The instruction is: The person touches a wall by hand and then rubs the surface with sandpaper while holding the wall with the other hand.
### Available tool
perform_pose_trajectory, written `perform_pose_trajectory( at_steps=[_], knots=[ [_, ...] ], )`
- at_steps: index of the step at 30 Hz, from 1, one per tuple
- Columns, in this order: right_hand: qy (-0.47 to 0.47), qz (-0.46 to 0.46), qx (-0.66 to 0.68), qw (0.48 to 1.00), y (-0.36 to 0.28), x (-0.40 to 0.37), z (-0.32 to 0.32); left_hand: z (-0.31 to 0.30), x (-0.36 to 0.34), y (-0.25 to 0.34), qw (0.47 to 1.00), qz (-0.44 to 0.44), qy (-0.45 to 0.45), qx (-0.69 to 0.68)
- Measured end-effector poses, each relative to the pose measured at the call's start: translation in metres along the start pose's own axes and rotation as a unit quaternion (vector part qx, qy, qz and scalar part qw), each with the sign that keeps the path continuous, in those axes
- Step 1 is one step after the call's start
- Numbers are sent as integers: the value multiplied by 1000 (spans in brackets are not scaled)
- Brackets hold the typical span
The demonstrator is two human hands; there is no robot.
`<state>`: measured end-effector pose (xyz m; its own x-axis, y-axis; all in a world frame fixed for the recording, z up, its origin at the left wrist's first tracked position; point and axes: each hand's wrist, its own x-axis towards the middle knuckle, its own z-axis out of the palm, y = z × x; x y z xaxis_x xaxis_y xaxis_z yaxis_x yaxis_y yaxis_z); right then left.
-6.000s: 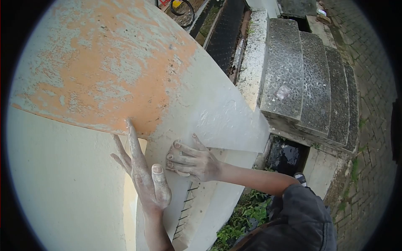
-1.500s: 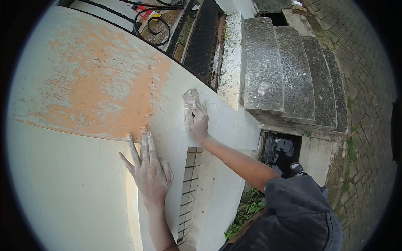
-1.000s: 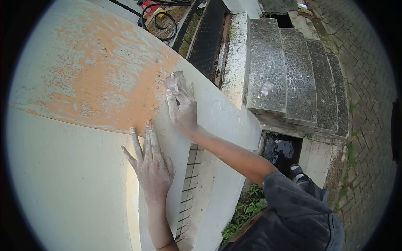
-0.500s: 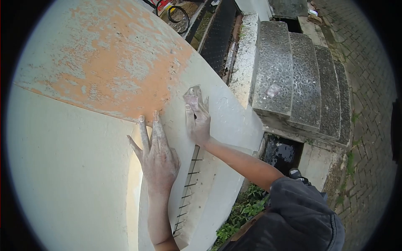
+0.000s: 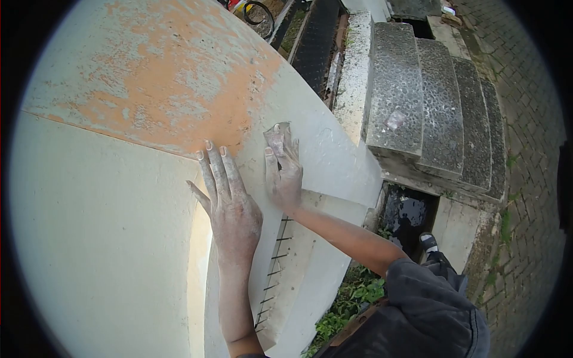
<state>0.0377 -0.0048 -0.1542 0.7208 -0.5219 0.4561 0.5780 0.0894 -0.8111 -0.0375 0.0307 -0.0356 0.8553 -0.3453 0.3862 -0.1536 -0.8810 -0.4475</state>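
Note:
My right hand [image 5: 285, 179], coated in pale dust, presses a small worn piece of sandpaper [image 5: 276, 138] against the pale painted wall [image 5: 322, 158]. Its thumb and fingers are closed over the sheet. To its left, my left hand [image 5: 234, 218] lies flat with fingers stretched out and dusty. Those fingertips touch the lower edge of an orange patch [image 5: 179, 116], where the pale coat is worn or missing in streaks. The left thumb is hidden.
Below my hands runs a recess with a row of thin dark spikes [image 5: 274, 271]. Speckled stone steps [image 5: 394, 89] stand to the right, beside a water-filled drain [image 5: 409, 215] and brick paving [image 5: 531, 179]. Green plants [image 5: 352, 292] grow near my dark shirt [image 5: 418, 316].
The view has shifted slightly. My left hand's fingers have spread wider and reach a little further onto the orange patch. My right hand still holds the sandpaper on nearly the same spot.

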Motion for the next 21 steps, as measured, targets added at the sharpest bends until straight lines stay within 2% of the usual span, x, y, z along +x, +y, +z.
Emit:
perform_pose_trajectory(
  at_steps=[2,5,6,9,10,13,16,18,19,21],
  knots=[
    [-36,-45,32,998,-34,19,10,2,3,-2,1000,0,12,-18],
    [-61,-92,-18,994,-9,3,-1,2,-1,-4,999,-12,-5,-44],
    [-48,-58,-44,996,9,-16,-13,-1,0,-3,999,-17,-17,-46],
    [-80,-51,-93,991,36,-40,-31,-10,5,-2,997,-21,-19,-78],
    [-50,-51,-42,997,22,-27,-22,-9,3,-2,996,-19,-16,-86],
    [-85,-177,4,981,-7,24,-2,-3,0,-5,996,-8,6,-91],
    [-136,-239,-36,961,38,8,-16,-5,2,-1,996,-12,3,-85],
    [-183,-247,-89,947,79,-15,-47,-8,2,0,996,-12,1,-83],
    [-206,-254,-117,938,82,-11,-54,-8,3,0,996,-14,1,-85],
    [-187,-291,-79,935,75,10,-34,-8,4,0,996,-20,-6,-89]
  ],
)
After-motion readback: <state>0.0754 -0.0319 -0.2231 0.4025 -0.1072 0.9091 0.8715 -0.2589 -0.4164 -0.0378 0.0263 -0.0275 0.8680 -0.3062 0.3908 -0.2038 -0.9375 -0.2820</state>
